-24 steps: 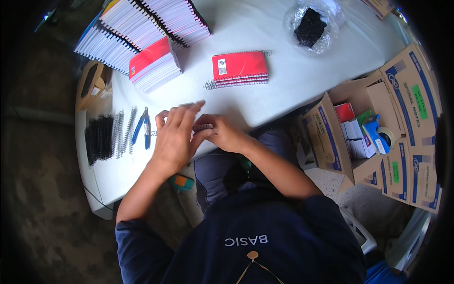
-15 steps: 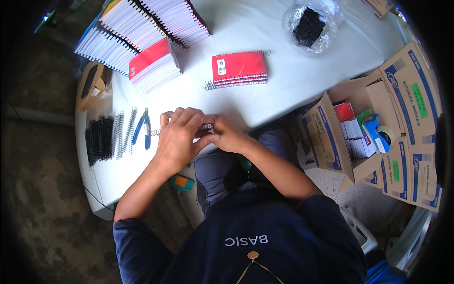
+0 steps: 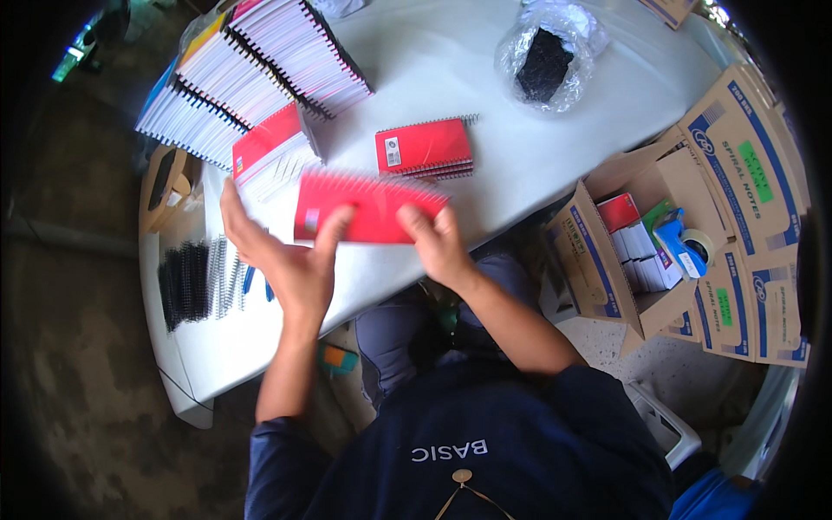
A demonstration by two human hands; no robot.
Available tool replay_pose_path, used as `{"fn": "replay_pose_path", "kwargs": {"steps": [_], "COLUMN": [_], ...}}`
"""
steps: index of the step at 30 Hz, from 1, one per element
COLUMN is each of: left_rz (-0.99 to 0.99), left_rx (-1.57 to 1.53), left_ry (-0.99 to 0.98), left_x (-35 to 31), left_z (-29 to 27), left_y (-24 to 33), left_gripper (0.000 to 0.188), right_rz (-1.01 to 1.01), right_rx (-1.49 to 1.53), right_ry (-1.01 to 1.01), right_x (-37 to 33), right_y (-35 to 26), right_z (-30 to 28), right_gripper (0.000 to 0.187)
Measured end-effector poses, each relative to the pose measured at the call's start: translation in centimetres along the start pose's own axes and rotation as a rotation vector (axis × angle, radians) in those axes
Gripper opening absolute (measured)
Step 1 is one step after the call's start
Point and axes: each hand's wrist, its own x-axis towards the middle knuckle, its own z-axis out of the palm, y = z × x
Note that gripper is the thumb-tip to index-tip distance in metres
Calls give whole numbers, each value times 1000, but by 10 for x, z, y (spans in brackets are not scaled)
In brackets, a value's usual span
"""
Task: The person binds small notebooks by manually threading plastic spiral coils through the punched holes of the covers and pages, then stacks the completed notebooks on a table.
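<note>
A red spiral notebook (image 3: pixel 373 212) is held just over the near edge of the table, its coil along the far side and slightly blurred. My right hand (image 3: pixel 444 247) grips it at the near right corner, thumb on the cover. My left hand (image 3: pixel 290 264) is spread wide, its thumb against the cover's near left part and its blurred fingers apart from the notebook's left edge. Beyond lies a stack of red spiral notebooks (image 3: pixel 425 146), loose coil ends poking out. To the left are black wire coils (image 3: pixel 184 282) and blue-handled pliers (image 3: pixel 249 279), partly hidden by my left hand.
Rows of bound notebooks (image 3: pixel 260 78) stand at the far left, a red-covered pile (image 3: pixel 269 139) before them. A plastic bag with black material (image 3: pixel 544 65) sits far right. An open carton (image 3: pixel 594 260) holds notebooks and a blue tape dispenser (image 3: pixel 680 243), beside more cartons (image 3: pixel 750 191).
The notebook, mostly hidden between my hands before, is now raised farther out with its red cover showing. My left hand has opened and swung left; my right hand has shifted right.
</note>
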Motion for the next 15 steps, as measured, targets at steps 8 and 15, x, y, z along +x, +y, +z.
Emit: {"fn": "replay_pose_path", "kwargs": {"steps": [8,15], "left_rz": [107,165], "left_rx": [-389,57], "left_ry": [119,24], "left_x": [16,-4], "left_z": [110,141], "left_y": [14,1], "left_gripper": [28,34], "right_rz": [-259,-137], "right_rx": [-471,-795], "right_ry": [305,416], "right_x": [65,75], "right_y": [1,21], "right_z": [-59,-83], "right_gripper": [50,46]}}
